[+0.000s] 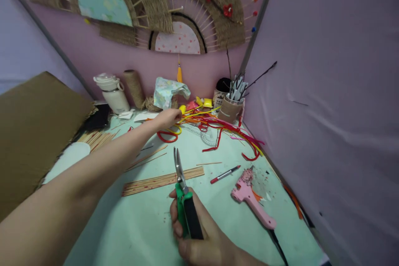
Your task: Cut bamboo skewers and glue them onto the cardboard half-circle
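My right hand [199,232] is wrapped round a pair of pruning shears [183,199] with green and black handles, their metal blades pointing up and away. Beneath the blades lies a row of thin wooden sticks [149,183] with red marks. My left hand [170,119] is stretched to the back of the table, its fingers curled beside a heap of red, yellow and orange pipe cleaners [218,122]. What it grips, if anything, is hidden. Red- and yellow-handled scissors [168,136] lie just below that hand.
A pink glue gun [254,203] and a red-tipped pen [225,174] lie on the right. A cardboard sheet [40,129] leans at left. Along the back stand a white bottle [112,93], a twine roll [134,88] and a pot of twigs [230,110]. Woven fans [224,29] hang above.
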A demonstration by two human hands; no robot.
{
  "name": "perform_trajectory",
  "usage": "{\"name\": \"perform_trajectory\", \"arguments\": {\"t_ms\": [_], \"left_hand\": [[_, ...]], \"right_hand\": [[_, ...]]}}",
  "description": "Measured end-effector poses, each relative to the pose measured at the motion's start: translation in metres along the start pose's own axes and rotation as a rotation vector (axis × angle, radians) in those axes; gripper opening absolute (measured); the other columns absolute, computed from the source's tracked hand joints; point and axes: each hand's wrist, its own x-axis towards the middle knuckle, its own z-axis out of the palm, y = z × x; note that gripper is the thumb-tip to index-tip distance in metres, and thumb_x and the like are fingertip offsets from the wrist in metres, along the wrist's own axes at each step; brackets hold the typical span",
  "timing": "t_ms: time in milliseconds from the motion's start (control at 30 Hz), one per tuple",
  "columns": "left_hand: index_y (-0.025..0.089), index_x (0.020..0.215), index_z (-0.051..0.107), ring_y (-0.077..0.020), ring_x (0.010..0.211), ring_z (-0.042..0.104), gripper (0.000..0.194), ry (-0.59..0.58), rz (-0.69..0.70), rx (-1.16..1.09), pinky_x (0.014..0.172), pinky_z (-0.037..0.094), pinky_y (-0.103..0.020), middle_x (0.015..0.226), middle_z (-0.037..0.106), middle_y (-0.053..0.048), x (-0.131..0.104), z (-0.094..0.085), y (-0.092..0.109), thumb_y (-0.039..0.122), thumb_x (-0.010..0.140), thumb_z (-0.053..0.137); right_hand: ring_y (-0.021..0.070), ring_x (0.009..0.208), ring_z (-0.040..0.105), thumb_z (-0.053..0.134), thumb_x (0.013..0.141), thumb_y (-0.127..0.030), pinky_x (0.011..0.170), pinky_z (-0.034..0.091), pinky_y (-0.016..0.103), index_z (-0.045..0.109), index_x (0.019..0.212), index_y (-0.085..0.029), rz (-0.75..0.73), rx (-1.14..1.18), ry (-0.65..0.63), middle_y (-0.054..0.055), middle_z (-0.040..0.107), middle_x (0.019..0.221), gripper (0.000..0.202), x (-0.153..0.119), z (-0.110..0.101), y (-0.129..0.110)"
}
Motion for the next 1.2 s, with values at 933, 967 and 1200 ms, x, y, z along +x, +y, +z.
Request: {"name": "perform_trajectory", "arguments": {"t_ms": [933,967,1200], "left_hand": [[0.017,0.098,0.068,-0.0254,0.09,0.067,0.02,-0.218,0.268,-0.131,0.076,0.05,-0.033,0.098,0.071,-0.012,-0.027,0.037,0.183,0.016,0.083,0.053],[0.017,0.104,0.066,-0.0255,0.096,0.065,0.024,-0.187,0.271,-0.152,0.08,0.05,-0.034,0.105,0.07,-0.012,-0.023,0.035,0.181,0.018,0.084,0.054],[0.017,0.104,0.067,-0.0226,0.096,0.064,0.025,-0.056,0.13,-0.256,0.085,0.048,-0.032,0.104,0.071,-0.008,-0.046,0.007,0.108,0.025,0.083,0.057]], "right_hand": [[0.011,0.071,0.038,0.073,0.057,-0.029,0.063,0.029,0.028,0.044,0.111,-0.026,-0.089,-0.057,-0.042,-0.001,0.045,0.094,0.062,-0.005,0.002,-0.007],[0.011,0.07,0.038,0.074,0.057,-0.03,0.062,0.029,0.028,0.044,0.112,-0.026,-0.098,-0.052,-0.045,-0.001,0.045,0.092,0.063,-0.005,0.002,-0.007],[0.0161,0.08,0.043,0.077,0.058,-0.045,0.073,0.035,0.033,0.047,0.118,-0.029,-0.295,0.017,-0.009,0.002,0.046,0.099,0.069,-0.005,0.0,0.003]]}}
